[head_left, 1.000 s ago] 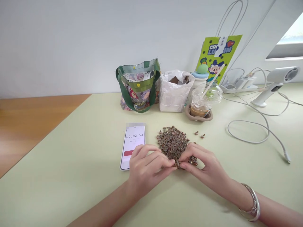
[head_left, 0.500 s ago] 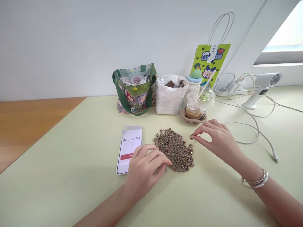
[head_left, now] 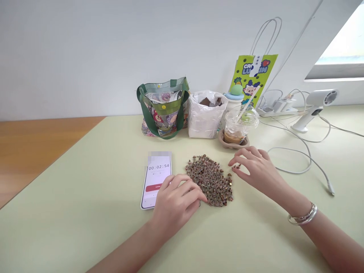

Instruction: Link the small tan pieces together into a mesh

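Head view; right hand (head_left: 260,170) now just beside the eyelet pile (head_left: 209,180)

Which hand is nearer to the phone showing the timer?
Left. The left hand overlaps the lower right corner of the phone; the right hand is farther away, past the heap of small metal pieces.

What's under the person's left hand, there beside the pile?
The left hand lies over the lower right part of a flat white smartphone and the near edge of a heap of small bronze-coloured metal rings. Whatever lies directly beneath the palm is covered.
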Motion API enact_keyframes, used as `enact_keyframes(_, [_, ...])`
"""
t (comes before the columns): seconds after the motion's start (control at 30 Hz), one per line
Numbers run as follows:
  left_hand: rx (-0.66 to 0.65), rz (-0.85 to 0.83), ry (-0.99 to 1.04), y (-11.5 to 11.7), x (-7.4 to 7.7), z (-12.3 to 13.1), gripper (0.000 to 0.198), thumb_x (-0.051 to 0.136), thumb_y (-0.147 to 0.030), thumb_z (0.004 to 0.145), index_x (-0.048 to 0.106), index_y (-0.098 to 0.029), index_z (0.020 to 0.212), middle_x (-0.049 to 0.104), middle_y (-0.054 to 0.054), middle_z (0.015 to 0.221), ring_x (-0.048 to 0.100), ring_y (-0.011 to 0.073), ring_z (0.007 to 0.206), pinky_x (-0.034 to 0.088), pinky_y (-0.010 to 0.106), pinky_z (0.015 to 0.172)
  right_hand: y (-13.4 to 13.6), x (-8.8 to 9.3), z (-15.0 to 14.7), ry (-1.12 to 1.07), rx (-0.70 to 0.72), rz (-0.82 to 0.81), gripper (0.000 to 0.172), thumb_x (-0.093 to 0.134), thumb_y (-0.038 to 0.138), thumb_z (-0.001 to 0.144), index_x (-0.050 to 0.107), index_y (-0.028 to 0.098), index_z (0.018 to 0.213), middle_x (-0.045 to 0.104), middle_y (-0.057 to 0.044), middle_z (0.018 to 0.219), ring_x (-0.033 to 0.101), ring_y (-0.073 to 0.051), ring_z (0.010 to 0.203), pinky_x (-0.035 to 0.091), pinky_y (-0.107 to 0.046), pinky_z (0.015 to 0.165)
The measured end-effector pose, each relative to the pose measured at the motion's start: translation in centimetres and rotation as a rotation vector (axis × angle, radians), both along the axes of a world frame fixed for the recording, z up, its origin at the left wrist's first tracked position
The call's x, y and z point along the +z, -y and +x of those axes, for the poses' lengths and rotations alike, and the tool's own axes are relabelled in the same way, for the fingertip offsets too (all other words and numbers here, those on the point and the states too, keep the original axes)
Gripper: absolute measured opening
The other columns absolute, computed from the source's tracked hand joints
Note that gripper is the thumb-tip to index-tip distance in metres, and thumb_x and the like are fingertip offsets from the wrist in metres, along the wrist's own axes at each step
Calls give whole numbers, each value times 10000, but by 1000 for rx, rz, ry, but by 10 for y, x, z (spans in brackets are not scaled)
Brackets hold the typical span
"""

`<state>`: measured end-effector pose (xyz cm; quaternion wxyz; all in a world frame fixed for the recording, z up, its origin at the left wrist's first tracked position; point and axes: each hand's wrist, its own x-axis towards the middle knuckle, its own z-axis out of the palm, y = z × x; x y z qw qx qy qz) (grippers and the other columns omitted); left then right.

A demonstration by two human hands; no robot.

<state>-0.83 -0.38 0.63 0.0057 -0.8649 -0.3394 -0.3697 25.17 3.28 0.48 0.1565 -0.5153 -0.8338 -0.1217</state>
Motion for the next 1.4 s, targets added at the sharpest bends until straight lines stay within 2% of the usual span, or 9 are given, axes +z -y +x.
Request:
enact_keyframes(0.2, [-4,38,-24,0,-1,-1,192,558,-93,796,604,-248,691,664,-97,751,525,150,833,337,298,759,5,0,-8,54,90,-66,133,540,195,790,632,282,830,592,-35,1040,474,-248,1020,306,-457,871])
enact_keyframes(0.37, [-7,38,-19,0,-2,-1,194,558,-94,795,593,-242,674,661,-97,748,523,150,843,339,300,769,5,2,-7,47,92,-93,120,542,194,801,630,272,777,603,-29,1034,473,-255,1032,299,-469,884])
enact_keyframes(0.5, [-1,1,-12,0,-1,0,196,558,-65,770,598,-240,692,658,-92,760,518,147,841,344,296,760,7,8,-7,-55,89,-56,70,547,213,807,601,258,806,616,-26,990,480,-256,1017,307,-460,868])
enact_keyframes(0.63, [22,-65,-3,1,0,1,182,544,-75,782,611,-243,757,659,-83,773,518,146,860,352,289,782,15,9,-21,-246,226,-51,70,546,233,820,569,251,883,614,-26,958,504,-215,966,351,-400,835])
enact_keyframes(0.73, [41,-142,-12,1,1,1,118,543,-170,825,620,-250,867,668,-69,826,518,154,893,354,293,799,27,5,-39,-357,390,-92,88,541,197,824,553,245,898,610,-30,940,504,-201,955,368,-386,834])
enact_keyframes(0.87, [-32,-231,-5,2,1,0,99,535,-276,858,612,-246,912,674,-62,881,508,163,952,346,298,845,38,-1,-57,-448,511,-118,113,568,165,808,557,247,886,600,-26,928,487,-200,974,372,-394,869])
enact_keyframes(1.0, [-110,-283,27,2,2,0,79,562,-306,848,605,-241,861,679,-79,867,518,159,949,336,298,855,40,-3,-61,-538,516,-121,112,576,151,802,578,246,860,584,-36,924,495,-195,948,400,-384,849])
enact_keyframes(1.23, [-84,-380,61,1,4,1,86,611,-315,809,610,-233,780,671,-62,796,531,162,880,354,311,808,40,-2,-64,-595,529,-159,138,571,130,801,562,240,884,602,-22,876,506,-181,916,405,-368,846])
enact_keyframes(1.4, [-48,-348,101,1,5,2,46,616,-284,804,622,-239,800,660,-57,768,534,157,841,364,302,771,38,-2,-61,-631,456,-189,128,574,142,801,531,224,889,599,-27,858,499,-186,902,404,-373,831])
